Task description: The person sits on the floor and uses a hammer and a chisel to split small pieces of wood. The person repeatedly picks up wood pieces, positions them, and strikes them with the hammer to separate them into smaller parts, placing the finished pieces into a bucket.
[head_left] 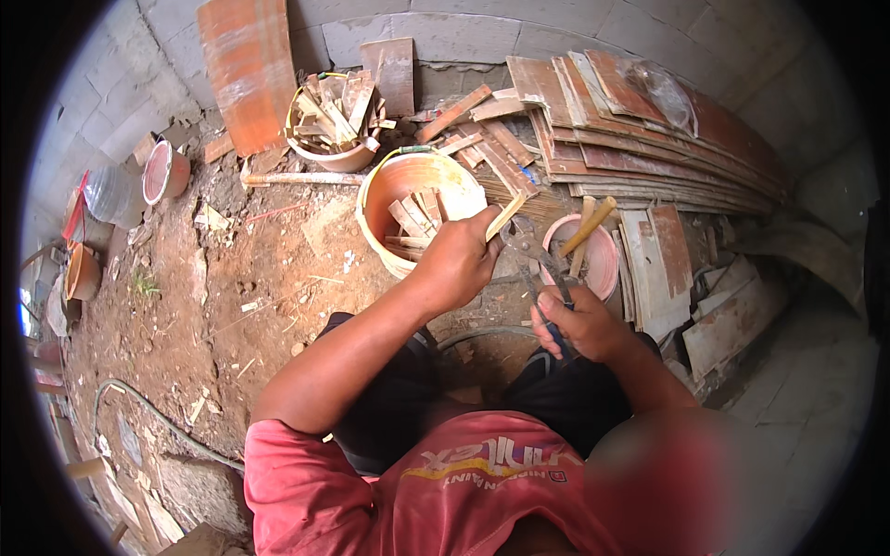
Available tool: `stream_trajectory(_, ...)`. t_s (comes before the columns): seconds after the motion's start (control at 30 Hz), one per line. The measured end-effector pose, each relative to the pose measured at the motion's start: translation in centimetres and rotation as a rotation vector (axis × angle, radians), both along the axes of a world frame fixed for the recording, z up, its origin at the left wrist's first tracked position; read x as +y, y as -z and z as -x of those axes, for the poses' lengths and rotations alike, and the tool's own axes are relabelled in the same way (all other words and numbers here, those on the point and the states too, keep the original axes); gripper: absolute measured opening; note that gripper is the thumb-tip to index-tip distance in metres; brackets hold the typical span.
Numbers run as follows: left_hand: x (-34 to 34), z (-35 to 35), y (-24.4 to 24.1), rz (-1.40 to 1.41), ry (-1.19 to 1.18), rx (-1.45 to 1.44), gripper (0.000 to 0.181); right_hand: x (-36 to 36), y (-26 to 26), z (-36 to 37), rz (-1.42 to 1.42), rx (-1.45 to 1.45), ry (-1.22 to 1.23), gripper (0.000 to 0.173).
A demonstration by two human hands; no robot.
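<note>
Between its thumb and fingers, my left hand (462,260) grips a small wood strip (505,217), whose lower end reaches the head of the pincers (523,240). The pincers' handles are in my right hand (577,316), at the front of my knees. Just beyond my left hand stands a pale orange bucket (375,201) with cut wood pieces (417,214) inside. A small pink tub (606,260) beyond my right hand holds a hammer with a wooden handle (587,226), its head hidden. Whether the jaws touch the strip is hard to tell.
Another bucket (341,161) overflows with wood strips near the block wall. Stacked plywood sheets (653,153) fill the back right, with loose boards (504,156) beside them. A hose (160,417) curves over the dirt floor at the left; more buckets (167,174) stand at the far left.
</note>
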State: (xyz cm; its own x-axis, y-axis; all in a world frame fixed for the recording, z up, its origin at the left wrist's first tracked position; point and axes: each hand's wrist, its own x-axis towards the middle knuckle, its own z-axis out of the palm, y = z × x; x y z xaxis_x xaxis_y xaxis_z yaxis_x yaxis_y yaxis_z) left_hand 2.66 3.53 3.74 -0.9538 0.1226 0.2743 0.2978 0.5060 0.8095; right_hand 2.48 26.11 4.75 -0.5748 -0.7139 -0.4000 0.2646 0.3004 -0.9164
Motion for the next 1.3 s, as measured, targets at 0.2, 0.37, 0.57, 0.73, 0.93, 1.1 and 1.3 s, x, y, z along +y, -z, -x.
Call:
stream_trajectory(0.2,-0.1,0.2,0.5,-0.117,-0.057,-0.034,0.025,-2.9,2.8,-1.9,0.109,-0.034,0.211,0.035)
stream_trajectory(0.37,-0.1,0.2,1.4,-0.159,-0.055,-0.074,0.028,-4.7,4.5,-3.4,0.162,-0.028,0.338,0.037)
stream_trajectory(0.57,-0.2,0.3,1.5,-0.145,-0.013,-0.062,0.026,-4.3,5.4,-3.0,0.167,-0.048,0.253,0.037)
stream_trajectory(0.73,-1.7,0.5,0.1,0.033,0.073,-0.033,0.022,-0.7,1.5,-0.2,0.081,-0.030,0.015,0.037)
stream_trajectory(0.93,-1.1,0.2,0.4,0.101,0.016,0.042,0.018,0.4,-1.1,0.8,-0.140,0.228,-0.054,0.038)
stream_trajectory(1.1,-1.1,0.1,0.3,0.168,0.046,0.004,0.015,1.2,-2.0,0.9,-0.170,-0.001,-0.084,0.040)
stream_trajectory(1.3,-1.1,0.0,0.1,0.122,0.127,-0.090,0.021,1.7,-2.7,1.1,-0.207,0.005,-0.091,0.040)
